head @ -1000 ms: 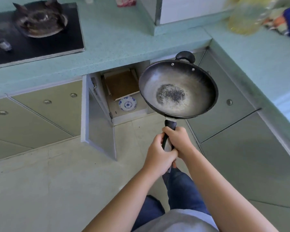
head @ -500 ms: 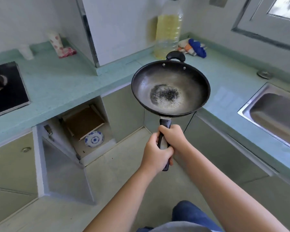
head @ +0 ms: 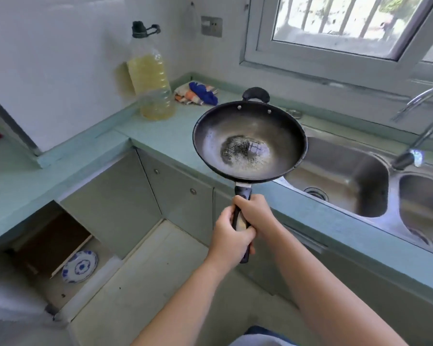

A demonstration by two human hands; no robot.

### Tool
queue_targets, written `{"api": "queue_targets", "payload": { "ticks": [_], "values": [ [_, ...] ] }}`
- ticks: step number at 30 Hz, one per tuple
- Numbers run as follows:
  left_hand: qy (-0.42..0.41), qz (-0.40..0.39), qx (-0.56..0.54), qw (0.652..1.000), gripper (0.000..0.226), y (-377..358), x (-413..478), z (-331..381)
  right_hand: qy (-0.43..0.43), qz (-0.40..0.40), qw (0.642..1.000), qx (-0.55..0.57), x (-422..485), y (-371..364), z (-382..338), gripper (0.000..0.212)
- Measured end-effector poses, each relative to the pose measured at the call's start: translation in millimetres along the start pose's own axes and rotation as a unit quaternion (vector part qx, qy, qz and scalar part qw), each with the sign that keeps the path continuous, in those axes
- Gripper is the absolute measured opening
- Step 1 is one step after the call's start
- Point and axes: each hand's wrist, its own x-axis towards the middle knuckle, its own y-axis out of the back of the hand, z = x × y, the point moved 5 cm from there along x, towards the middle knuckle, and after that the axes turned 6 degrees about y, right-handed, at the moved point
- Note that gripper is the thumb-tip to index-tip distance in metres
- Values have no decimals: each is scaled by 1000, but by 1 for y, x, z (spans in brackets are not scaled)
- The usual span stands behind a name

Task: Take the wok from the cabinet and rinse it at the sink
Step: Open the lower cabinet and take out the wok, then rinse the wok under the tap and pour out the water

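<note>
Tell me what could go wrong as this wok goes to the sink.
1. The wok, gripped by the left hand and right hand on its long handle alone, could tip.
2. Its rim may knock the faucet hanging over the sink.
3. A swing leftward might hit the oil bottle on the counter.

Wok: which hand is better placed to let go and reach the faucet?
Probably the right hand: the faucet stands on its side, beyond the sink, while the left hand also grips the wok handle.
</note>
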Motion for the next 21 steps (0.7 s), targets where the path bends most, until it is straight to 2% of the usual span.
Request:
{"api": "queue_targets", "payload": {
  "ticks": [15,21],
  "values": [
    [14,-109,45,993,30,-176,82,20,-40,123,990,60,77,171,67,36],
    [33,-139,61,988,34,-225,99,6,-72,133,987,58,92,208,105,37]
  ]
}}
